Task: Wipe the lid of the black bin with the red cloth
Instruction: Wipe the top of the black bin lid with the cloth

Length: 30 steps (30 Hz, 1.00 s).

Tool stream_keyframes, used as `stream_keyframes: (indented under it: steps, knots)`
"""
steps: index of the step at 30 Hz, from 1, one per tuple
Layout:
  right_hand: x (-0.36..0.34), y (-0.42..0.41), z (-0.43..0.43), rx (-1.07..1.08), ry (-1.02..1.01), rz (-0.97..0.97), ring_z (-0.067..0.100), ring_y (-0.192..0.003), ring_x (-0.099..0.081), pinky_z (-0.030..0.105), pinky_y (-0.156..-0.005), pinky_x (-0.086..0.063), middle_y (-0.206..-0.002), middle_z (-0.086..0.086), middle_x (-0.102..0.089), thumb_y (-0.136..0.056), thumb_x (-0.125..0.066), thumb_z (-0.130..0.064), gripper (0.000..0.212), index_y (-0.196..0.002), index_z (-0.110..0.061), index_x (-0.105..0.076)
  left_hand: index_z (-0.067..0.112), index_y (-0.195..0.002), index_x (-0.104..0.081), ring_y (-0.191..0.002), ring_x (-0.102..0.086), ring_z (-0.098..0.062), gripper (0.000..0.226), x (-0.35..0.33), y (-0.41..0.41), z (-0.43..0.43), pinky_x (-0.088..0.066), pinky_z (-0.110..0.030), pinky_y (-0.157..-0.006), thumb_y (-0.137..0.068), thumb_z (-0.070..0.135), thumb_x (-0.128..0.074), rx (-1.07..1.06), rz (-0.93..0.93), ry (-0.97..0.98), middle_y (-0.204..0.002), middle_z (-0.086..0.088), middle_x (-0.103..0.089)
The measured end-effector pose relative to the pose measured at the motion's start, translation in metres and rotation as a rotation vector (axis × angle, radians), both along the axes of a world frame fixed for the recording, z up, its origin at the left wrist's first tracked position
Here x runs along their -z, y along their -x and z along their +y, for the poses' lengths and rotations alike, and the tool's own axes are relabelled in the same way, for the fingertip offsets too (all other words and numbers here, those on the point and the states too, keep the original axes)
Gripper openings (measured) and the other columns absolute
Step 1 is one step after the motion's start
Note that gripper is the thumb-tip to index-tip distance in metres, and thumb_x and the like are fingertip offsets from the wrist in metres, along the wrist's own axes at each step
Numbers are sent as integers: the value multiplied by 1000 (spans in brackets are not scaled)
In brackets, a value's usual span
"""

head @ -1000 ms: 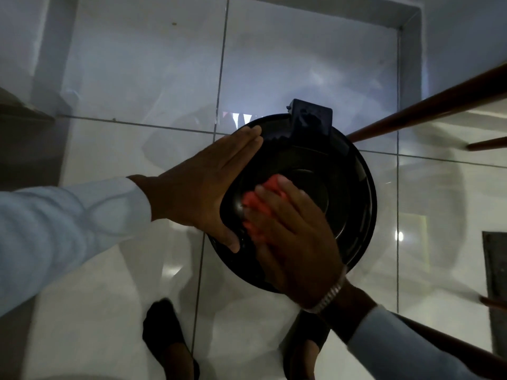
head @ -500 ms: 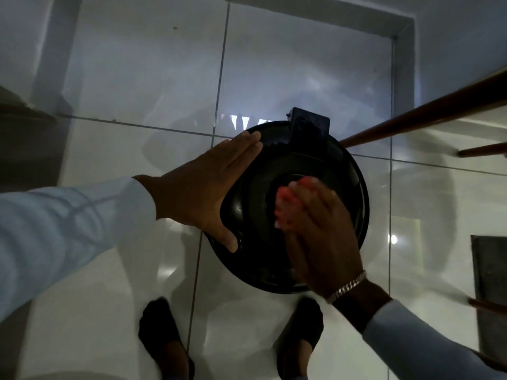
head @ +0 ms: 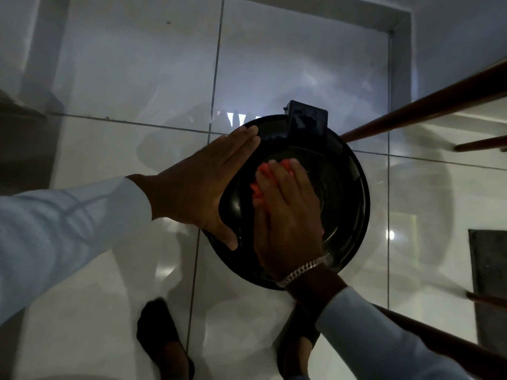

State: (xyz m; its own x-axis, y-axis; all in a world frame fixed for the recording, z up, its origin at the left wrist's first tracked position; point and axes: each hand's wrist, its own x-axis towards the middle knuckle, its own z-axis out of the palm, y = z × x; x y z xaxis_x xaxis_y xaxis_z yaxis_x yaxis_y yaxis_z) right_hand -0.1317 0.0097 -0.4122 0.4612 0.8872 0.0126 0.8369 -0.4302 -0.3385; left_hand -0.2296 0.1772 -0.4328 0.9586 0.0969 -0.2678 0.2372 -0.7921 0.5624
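Pale blue sleeves (head: pixel 68 215); silver chain bracelet (head: pixel 303 270) (right wrist); dark shoes (head: pixel 162 338).

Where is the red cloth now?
Head view, centre: the red cloth is pressed under the right hand on the black lid, beside the left hand at the lid's rim.

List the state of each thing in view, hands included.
black round lid: looks closed, top face up.
left hand: fingers straight, flat against the lid's left rim.
right hand: fingers straight, pressing down near the lid's middle.
orange cloth: bunched, pinned under the right hand.
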Motion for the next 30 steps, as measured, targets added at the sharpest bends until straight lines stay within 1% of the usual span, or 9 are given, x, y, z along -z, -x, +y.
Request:
stream_keyframes:
  steps: [5,9,11,14,17,19,22,26,30]
  knots:
    - [0,-25,-42,-371,52,-28,31,-145,-32,51,-113,-36,-147,9,-50,-99,-35,-33,45,-136,-15,-52,21,-151,20,-146,25,-8,156,-1,0,1,10,-23,-114,-40,91,-66,17,11,-14,-162,1,23]
    - [2,-66,-30,-477,33,-70,33,-142,-37,54,-115,-34,-143,13,-53,-93,-47,-25,42,-131,-10,-57,20,-151,20,-145,27,-7,155,-2,0,-2,13,-19,-112,-42,91,-64,2,-10,-29,-160,2,26]
    - [2,-77,-28,-381,34,-62,32,-142,-37,52,-118,-30,-143,13,-53,-94,-45,-26,42,-130,-11,-57,19,-151,19,-146,25,-8,154,-3,0,-4,15,-16,-112,-43,91,-64,-7,-22,-31,-160,2,25]
    - [3,-54,-40,47,3,16,36,-145,-29,49,-121,-26,-146,15,-49,-95,-50,-23,40,-132,-11,-55,18,-152,16,-147,23,-9,154,0,2,-3,15,-16,-113,-43,90,-65,-22,-34,-31,-162,1,22]
    - [3,-4,-22,342,-33,-7,39,-143,-33,51,-119,-28,-145,17,-51,-96,-50,-20,38,-131,-7,-56,17,-152,15,-147,23,-10,154,-1,1,-3,14,-17,-114,-43,90,-64,-22,-33,-37,-162,0,22]
    - [1,20,-6,334,-43,-27,37,-142,-36,53,-116,-34,-143,16,-53,-98,-44,-26,38,-130,-7,-57,15,-152,14,-148,22,-12,153,-2,0,-4,14,-19,-115,-44,90,-63,-9,-32,-43,-162,-3,20]
    - [-4,28,-13,67,-33,-11,36,-139,-41,52,-112,-40,-140,15,-56,-103,-29,-37,49,-128,-9,-59,15,-152,15,-148,21,-11,152,0,0,-1,15,-17,-116,-45,92,-61,2,-44,-44,-163,-4,19]
    - [-5,-8,-64,-116,73,-30,35,-139,-40,56,-106,-45,-141,12,-56,-92,-49,-22,38,-127,-14,-59,18,-152,19,-146,25,-10,153,-2,-1,-3,16,-19,-115,-44,94,-60,13,-31,-54,-161,0,25]
    - [-22,-26,-79,62,94,89,41,-137,-41,60,-106,-43,-138,18,-56,-85,-62,-4,39,-124,-6,-62,11,-149,25,-144,31,-20,149,-25,2,-17,16,-32,-117,-55,86,-63,-2,65,-130,-157,-8,32]
